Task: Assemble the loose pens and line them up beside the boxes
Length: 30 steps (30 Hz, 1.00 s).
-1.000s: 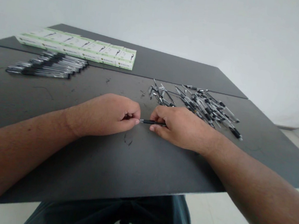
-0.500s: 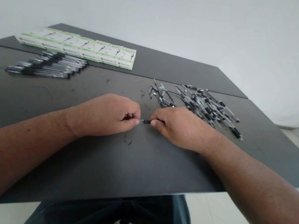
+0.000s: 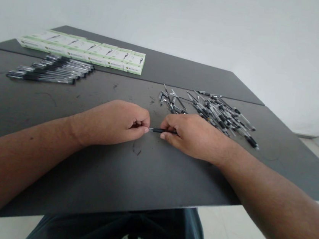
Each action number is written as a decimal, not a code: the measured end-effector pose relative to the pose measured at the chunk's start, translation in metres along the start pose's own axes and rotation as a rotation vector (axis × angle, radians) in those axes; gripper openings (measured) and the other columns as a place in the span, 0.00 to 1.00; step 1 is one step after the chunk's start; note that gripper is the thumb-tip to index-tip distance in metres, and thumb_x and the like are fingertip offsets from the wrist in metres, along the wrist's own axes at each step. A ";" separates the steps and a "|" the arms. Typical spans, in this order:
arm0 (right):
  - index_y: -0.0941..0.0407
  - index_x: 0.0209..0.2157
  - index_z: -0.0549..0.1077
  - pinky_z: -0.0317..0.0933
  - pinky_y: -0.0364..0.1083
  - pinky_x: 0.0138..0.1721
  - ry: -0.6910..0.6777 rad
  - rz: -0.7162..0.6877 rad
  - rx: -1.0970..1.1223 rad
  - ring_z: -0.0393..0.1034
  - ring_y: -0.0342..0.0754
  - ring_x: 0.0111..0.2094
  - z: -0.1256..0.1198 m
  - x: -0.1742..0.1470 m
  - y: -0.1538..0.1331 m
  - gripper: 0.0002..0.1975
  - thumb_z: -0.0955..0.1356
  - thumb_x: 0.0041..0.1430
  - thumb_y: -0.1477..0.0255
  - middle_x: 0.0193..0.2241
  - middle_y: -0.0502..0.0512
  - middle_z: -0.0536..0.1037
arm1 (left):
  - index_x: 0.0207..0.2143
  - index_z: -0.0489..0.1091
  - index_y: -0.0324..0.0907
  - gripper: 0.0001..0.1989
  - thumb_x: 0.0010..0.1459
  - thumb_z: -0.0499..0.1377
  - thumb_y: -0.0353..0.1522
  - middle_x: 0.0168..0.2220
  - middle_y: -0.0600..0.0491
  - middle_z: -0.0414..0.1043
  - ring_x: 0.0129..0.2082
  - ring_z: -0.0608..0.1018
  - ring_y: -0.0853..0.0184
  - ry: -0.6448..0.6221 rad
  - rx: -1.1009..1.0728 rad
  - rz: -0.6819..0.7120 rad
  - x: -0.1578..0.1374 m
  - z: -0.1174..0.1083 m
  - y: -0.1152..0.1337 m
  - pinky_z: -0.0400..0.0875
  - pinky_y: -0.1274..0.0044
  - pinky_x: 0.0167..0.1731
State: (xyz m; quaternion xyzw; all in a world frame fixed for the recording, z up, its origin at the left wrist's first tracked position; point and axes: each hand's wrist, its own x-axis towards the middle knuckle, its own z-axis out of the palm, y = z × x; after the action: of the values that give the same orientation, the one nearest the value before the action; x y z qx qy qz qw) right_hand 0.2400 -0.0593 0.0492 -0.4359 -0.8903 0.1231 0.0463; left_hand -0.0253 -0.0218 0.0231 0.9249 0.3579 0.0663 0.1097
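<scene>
Black and clear slim plastic pen sits roughly level between the two hands, over the middle of the flat dark grey desk; can't tell if it touches the top.

Left hand: grip clamped on the pen's clear end, thumb to forefinger. Right hand: fingers curled round the black part, thumb tip a bit apart from it; can't tell how firm that grip is.

Handling, my read: very light, stiff barrel, smooth clear end likely slippery. Black section looks like the better hold; could be rubbery. Narrow tip probably the fragile bit, so pinch lightly and keep side load off.

Just past the right hand: jumbled heap of black and clear plastic pens and parts. Far left: neat row of dark clear-barrelled pens, with a line of white and green cardboard boxes behind.
</scene>
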 end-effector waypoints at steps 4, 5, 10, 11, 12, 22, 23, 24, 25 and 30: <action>0.56 0.50 0.85 0.64 0.49 0.45 -0.036 -0.033 -0.024 0.82 0.54 0.45 0.000 0.001 0.000 0.12 0.68 0.80 0.68 0.45 0.59 0.90 | 0.39 0.79 0.47 0.13 0.69 0.55 0.40 0.36 0.52 0.84 0.36 0.82 0.60 0.007 -0.009 0.010 0.001 0.001 0.000 0.65 0.70 0.38; 0.56 0.52 0.85 0.64 0.49 0.46 -0.027 -0.035 -0.010 0.82 0.54 0.45 0.000 0.001 0.000 0.12 0.69 0.80 0.68 0.46 0.59 0.90 | 0.39 0.79 0.47 0.14 0.69 0.55 0.40 0.36 0.52 0.84 0.36 0.82 0.60 0.009 -0.010 0.008 0.002 0.001 0.000 0.65 0.70 0.38; 0.54 0.50 0.84 0.62 0.47 0.42 0.001 0.008 0.001 0.81 0.51 0.41 0.000 0.001 0.000 0.08 0.75 0.74 0.68 0.42 0.55 0.89 | 0.40 0.80 0.47 0.13 0.69 0.56 0.39 0.37 0.51 0.85 0.37 0.82 0.59 -0.003 0.014 -0.013 0.000 -0.001 0.002 0.68 0.70 0.39; 0.54 0.49 0.84 0.62 0.48 0.42 -0.015 0.010 -0.018 0.81 0.51 0.41 -0.001 0.002 0.000 0.07 0.74 0.75 0.68 0.42 0.56 0.89 | 0.40 0.80 0.47 0.13 0.69 0.57 0.39 0.37 0.52 0.85 0.36 0.82 0.59 -0.006 0.017 -0.012 0.000 -0.002 0.002 0.68 0.70 0.39; 0.55 0.48 0.85 0.62 0.48 0.43 -0.032 0.005 -0.036 0.81 0.52 0.42 -0.001 0.002 -0.001 0.08 0.72 0.77 0.68 0.42 0.56 0.89 | 0.40 0.81 0.48 0.12 0.69 0.57 0.39 0.37 0.52 0.84 0.36 0.82 0.60 -0.007 0.019 -0.008 -0.001 -0.002 0.002 0.68 0.71 0.40; 0.56 0.49 0.85 0.62 0.48 0.41 -0.014 0.011 -0.018 0.81 0.52 0.40 -0.001 0.002 0.000 0.08 0.73 0.76 0.68 0.42 0.56 0.89 | 0.38 0.78 0.48 0.13 0.69 0.55 0.41 0.35 0.52 0.83 0.34 0.81 0.60 0.019 -0.014 0.017 0.000 0.001 0.000 0.65 0.70 0.37; 0.56 0.48 0.85 0.62 0.48 0.42 -0.028 0.004 -0.032 0.81 0.52 0.41 -0.001 0.002 0.000 0.09 0.71 0.77 0.68 0.42 0.57 0.90 | 0.38 0.79 0.48 0.13 0.68 0.55 0.40 0.35 0.52 0.83 0.34 0.81 0.60 0.018 -0.014 0.018 0.000 0.001 -0.001 0.65 0.70 0.37; 0.56 0.48 0.85 0.63 0.49 0.44 -0.037 -0.007 -0.037 0.81 0.53 0.43 -0.001 0.002 0.000 0.10 0.70 0.79 0.68 0.43 0.58 0.90 | 0.38 0.79 0.48 0.13 0.68 0.55 0.40 0.35 0.52 0.83 0.34 0.81 0.60 0.018 -0.013 0.018 0.000 0.002 -0.001 0.65 0.70 0.37; 0.56 0.49 0.85 0.63 0.49 0.45 -0.039 -0.018 -0.035 0.82 0.53 0.44 -0.002 0.002 -0.001 0.11 0.69 0.80 0.68 0.44 0.58 0.90 | 0.38 0.79 0.48 0.13 0.68 0.55 0.40 0.35 0.52 0.83 0.34 0.81 0.60 0.019 -0.011 0.018 0.000 0.001 -0.001 0.65 0.70 0.37; 0.55 0.51 0.85 0.62 0.47 0.42 -0.005 0.002 -0.005 0.81 0.51 0.41 -0.002 0.001 -0.001 0.09 0.73 0.75 0.67 0.43 0.56 0.90 | 0.39 0.79 0.48 0.13 0.69 0.56 0.40 0.35 0.52 0.84 0.35 0.81 0.60 0.020 0.007 0.023 0.000 0.001 0.000 0.67 0.70 0.38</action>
State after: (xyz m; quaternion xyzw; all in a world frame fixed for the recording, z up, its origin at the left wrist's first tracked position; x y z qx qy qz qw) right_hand 0.2389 -0.0585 0.0513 -0.4365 -0.8904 0.1222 0.0428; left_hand -0.0255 -0.0218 0.0224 0.9287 0.3483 0.0755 0.1023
